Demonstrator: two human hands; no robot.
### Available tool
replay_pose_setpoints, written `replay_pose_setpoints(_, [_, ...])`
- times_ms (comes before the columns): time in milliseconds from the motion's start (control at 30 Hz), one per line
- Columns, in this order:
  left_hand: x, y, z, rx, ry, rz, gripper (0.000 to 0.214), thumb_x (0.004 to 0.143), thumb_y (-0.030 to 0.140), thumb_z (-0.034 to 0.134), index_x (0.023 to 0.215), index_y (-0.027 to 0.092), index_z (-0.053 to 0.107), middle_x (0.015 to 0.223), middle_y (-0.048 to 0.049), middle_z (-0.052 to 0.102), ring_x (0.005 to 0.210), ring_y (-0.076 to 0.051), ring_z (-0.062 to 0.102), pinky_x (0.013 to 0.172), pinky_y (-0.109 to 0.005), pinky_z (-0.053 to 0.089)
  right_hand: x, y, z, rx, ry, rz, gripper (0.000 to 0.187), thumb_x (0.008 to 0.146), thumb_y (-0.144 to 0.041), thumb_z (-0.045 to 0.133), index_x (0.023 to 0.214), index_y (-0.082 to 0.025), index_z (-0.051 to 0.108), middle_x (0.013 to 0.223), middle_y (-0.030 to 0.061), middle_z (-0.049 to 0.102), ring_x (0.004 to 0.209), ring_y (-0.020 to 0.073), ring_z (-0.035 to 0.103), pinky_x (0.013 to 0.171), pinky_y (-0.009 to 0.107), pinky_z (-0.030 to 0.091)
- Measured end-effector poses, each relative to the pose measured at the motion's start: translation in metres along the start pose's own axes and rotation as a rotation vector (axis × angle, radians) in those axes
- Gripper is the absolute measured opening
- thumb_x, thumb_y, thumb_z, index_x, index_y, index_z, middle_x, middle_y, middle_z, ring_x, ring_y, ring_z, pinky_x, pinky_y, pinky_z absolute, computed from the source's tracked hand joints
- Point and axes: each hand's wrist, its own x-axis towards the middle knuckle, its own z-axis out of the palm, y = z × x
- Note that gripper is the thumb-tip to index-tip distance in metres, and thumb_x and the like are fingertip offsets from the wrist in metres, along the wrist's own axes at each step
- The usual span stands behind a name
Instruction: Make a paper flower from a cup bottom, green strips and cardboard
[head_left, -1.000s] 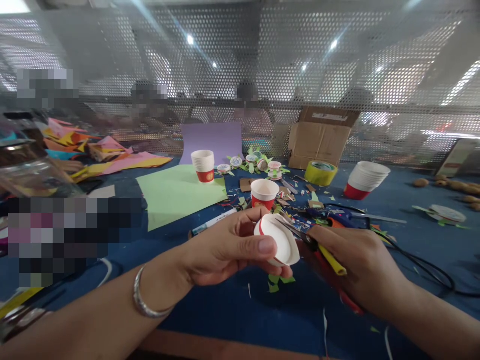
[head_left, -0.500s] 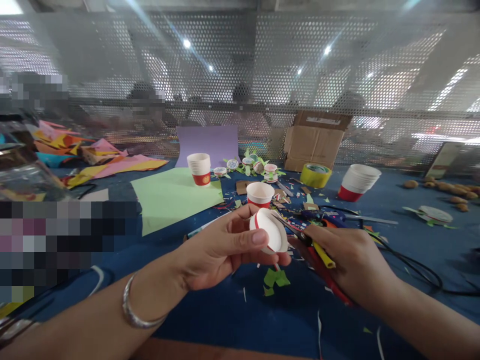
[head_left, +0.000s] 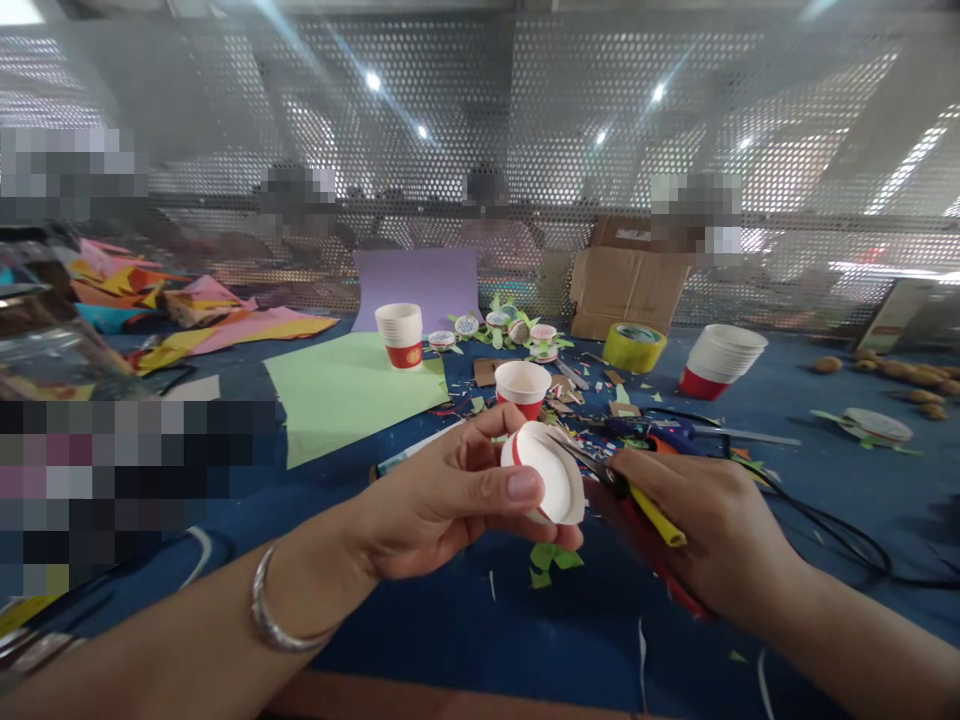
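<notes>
Between the thumb and fingers of my left hand (head_left: 465,490) is the cut-off bottom of a paper cup (head_left: 556,482), white with a red band, its hollow side tilted towards me. My right hand (head_left: 697,520) grips a pair of scissors (head_left: 615,480) with red and yellow handles. The scissor blades point left and meet the upper rim of the cup bottom. Just behind my left fingers stands a red and white paper cup (head_left: 523,385). Green paper leaf pieces (head_left: 553,560) lie on the blue table below my hands.
Paper scraps cover the middle. Behind are stacked cups (head_left: 400,335), more stacked cups (head_left: 721,358), yellow tape (head_left: 634,347), a cardboard box (head_left: 628,290) and green paper (head_left: 352,395). Blue-handled scissors (head_left: 694,431) and a black cable (head_left: 840,515) lie right. Several small paper turtles (head_left: 499,325) sit at the back.
The cup bottom has shifted slightly down and right, with its cut rim turned a little. The scissors stay at its upper edge. Both hands keep their hold.
</notes>
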Motion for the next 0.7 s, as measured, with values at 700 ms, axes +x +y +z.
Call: replay_pose_setpoints(700, [0.0,-0.003,-0.006,0.091,-0.057,-0.064,0.044,0.078,0.04,0.082,0.104,0.016,0.056,0.092,-0.0064,0.069,0.079,-0.018,0.074,0.075,-0.026,0.059,0.009,-0.008,-0.015,-0.003,-0.072,-0.06,0.014,0.082,-0.008,0.05,0.082,-0.02,0.055,0.055,-0.0042,0.054,0.045,0.0121,0.046,0.047,0.025,0.031])
